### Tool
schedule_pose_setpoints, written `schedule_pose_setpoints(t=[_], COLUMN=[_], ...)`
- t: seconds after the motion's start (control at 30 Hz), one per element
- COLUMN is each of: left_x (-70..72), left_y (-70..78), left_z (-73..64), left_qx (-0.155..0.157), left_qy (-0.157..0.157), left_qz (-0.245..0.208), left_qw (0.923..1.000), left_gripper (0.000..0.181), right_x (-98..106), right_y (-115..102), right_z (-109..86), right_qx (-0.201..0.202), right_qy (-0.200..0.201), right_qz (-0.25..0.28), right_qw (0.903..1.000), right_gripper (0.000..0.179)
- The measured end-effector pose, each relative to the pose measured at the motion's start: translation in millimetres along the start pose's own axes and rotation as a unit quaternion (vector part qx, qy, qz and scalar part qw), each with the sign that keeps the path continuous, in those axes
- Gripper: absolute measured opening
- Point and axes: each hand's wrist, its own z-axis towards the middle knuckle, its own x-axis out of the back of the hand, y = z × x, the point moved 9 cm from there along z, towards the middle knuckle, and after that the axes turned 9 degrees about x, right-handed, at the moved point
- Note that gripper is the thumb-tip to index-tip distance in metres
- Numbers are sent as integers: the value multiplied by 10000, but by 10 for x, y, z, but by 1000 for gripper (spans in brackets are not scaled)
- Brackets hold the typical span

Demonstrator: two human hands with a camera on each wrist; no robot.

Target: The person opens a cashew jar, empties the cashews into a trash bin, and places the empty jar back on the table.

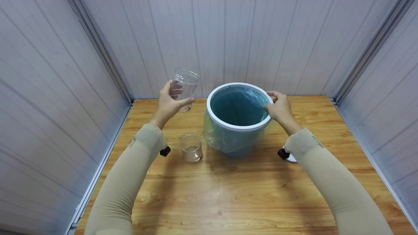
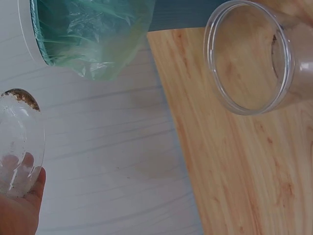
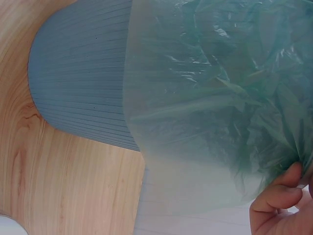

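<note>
In the head view, my left hand (image 1: 167, 103) grips a clear jar (image 1: 189, 85), raised above the tabletop on the left of the bin. Brown residue marks one end of this clear jar (image 2: 19, 127) in the left wrist view. A blue-grey ribbed trash bin (image 3: 83, 73) with a white rim (image 1: 240, 128) stands upright, lined with a green translucent bag (image 1: 225, 138) folded over its outside. At the rim's right side, my right hand (image 1: 281, 107) pinches the edge with the bag, thumb on the inner side.
A second clear jar (image 1: 191, 148) stands without a lid on the wooden table (image 1: 218, 202), left of the bin. Partly behind the right sleeve lies a white lid (image 1: 291, 159). Pale panelled walls (image 1: 225, 39) enclose the table at the back and both sides.
</note>
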Motion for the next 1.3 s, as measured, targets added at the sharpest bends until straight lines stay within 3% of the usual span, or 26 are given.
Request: schedule_pose_setpoints(t=[0.9, 1.3], left_x=[18, 19], left_y=[-411, -585], left_z=[-144, -198], left_qx=[495, 558], left_qy=[-20, -13], left_qz=[88, 109], left_qw=[9987, 9984], left_gripper=[77, 78], right_x=[6, 23], right_y=[-8, -22], right_z=[-25, -25], right_qx=[22, 178], right_qy=[-58, 96], right_qz=[-33, -55], right_qw=[10000, 9998], right_gripper=[60, 59])
